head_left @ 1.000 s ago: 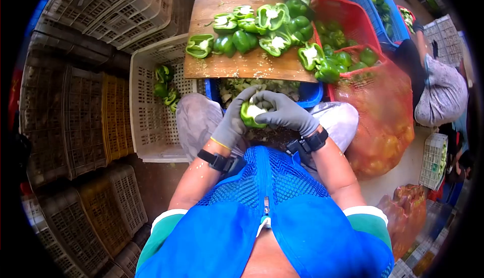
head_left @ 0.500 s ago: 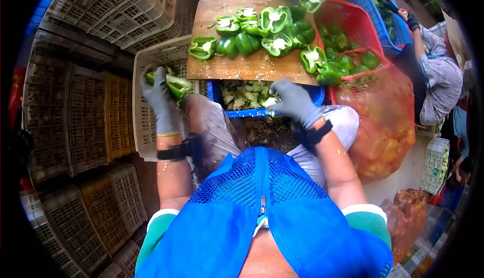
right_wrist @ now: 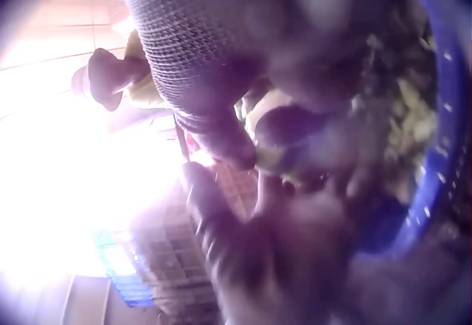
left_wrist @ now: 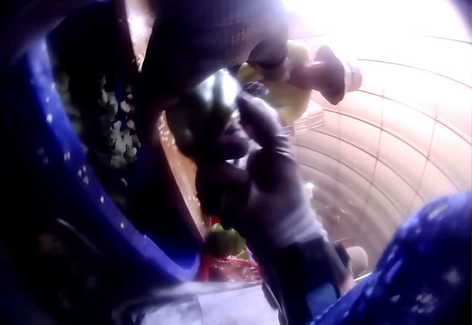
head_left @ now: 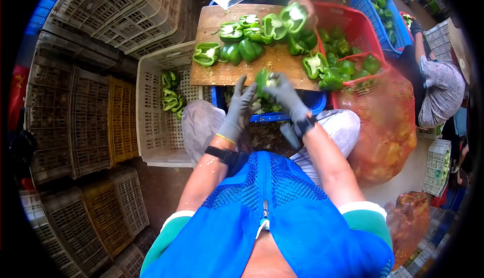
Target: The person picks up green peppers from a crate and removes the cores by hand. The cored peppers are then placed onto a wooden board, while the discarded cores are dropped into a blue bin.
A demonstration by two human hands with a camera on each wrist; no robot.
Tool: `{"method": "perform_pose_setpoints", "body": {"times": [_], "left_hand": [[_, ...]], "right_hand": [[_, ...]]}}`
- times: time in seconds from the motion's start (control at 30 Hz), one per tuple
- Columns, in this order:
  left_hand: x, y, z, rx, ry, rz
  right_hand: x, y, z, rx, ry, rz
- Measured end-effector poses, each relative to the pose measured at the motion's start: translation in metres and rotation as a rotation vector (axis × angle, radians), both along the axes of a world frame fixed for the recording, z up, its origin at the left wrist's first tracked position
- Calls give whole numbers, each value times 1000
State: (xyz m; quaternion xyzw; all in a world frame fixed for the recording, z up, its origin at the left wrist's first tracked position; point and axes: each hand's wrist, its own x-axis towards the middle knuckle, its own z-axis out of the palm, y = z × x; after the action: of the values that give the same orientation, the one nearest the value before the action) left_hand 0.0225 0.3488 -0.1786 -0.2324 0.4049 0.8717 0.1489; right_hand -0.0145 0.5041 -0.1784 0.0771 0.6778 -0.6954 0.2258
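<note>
Green pepper (head_left: pixel 262 81), pinched by the right grip (head_left: pixel 288 97), at its fingertips, left grip (head_left: pixel 239 108) spread beside it

Through the head view I have a wooden cutting board (head_left: pixel 227 74) lying over a blue tub (head_left: pixel 317 104), whose side shows past its near edge. I see one green bell pepper half (head_left: pixel 206 54) sitting apart toward the board's left, its cut face showing. Farther in, more cut halves (head_left: pixel 231 32) cluster with pale cores exposed, and two rounded pepper pieces (head_left: pixel 250 50) lie side by side just nearer me, skin showing. Another green bell pepper (head_left: pixel 301 45) lies near the right edge. Pale seeds (head_left: pixel 276 62) dot the wood.
</note>
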Motion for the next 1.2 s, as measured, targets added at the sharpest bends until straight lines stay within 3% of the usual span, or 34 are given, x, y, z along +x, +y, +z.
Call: {"method": "perform_pose_setpoints", "body": {"times": [0.03, 0.13, 0.23, 0.27, 0.3, 0.37, 0.43, 0.47, 0.5, 0.53, 0.57, 0.6, 0.63, 0.67, 0.7, 0.73, 0.8, 0.9, 0.97, 1.03, 1.1, 1.13, 1.2], "left_hand": [[4, 10, 5, 79, 64, 5], [15, 8, -13, 204, 90, -69], [17, 21, -19, 15, 30, 42], [16, 26, -10, 55, -10, 143], [13, 22, -9, 85, -14, 163], [-8, -2, -27, 394, -123, 242], [-17, -46, -18, 585, 139, 429], [-18, -68, 9, 175, 274, 430], [-18, -90, 31, -17, 338, 507], [-18, -113, 54, -218, 378, 589], [-21, -134, 67, -195, 364, 755], [-16, -151, 83, -511, 391, 648], [-6, -160, 97, -823, 407, 531], [0, -158, 104, -961, 397, 515], [5, -157, 106, -956, 382, 504], [8, -154, 105, -950, 368, 492], [14, -143, 91, -888, 409, 428], [13, -103, 70, -790, 429, 209], [18, -57, 64, -597, 406, 157], [17, -16, 52, -500, 302, -104], [13, 5, 49, -389, 274, -182], [6, 1, 37, -316, 198, -317], [1, 11, 51, -282, 197, -170]], "right_hand": [[21, 0, 12, -180, -75, 57], [55, 10, 34, -190, -77, 288], [63, 10, 25, 24, 144, 325], [68, 3, 16, 78, 369, 269], [73, -3, 39, 99, 349, 225], [83, -19, 33, 32, 736, 94], [91, -23, 58, 50, 890, 129], [84, -16, 62, 169, 803, 191], [76, -6, 64, 284, 710, 248], [65, 5, 58, 463, 777, 302], [49, 18, 56, 563, 659, 408], [24, 32, 38, 629, 796, 367], [-5, 38, 27, 694, 800, 190], [-33, 41, 34, 771, 842, -17], [-60, 40, 41, 954, 743, -126], [-81, 40, 50, 1188, 807, -166], [-124, 43, 47, 1334, 677, -98], [-160, 50, 27, 1339, 416, 127], [-171, 69, -4, 1269, 405, 92], [-177, 84, -13, 1236, 438, 114], [-168, 90, -17, 1253, 526, 77], [-161, 91, -23, 1227, 614, 5], [-121, 72, 10, 1220, 692, 0]]}}
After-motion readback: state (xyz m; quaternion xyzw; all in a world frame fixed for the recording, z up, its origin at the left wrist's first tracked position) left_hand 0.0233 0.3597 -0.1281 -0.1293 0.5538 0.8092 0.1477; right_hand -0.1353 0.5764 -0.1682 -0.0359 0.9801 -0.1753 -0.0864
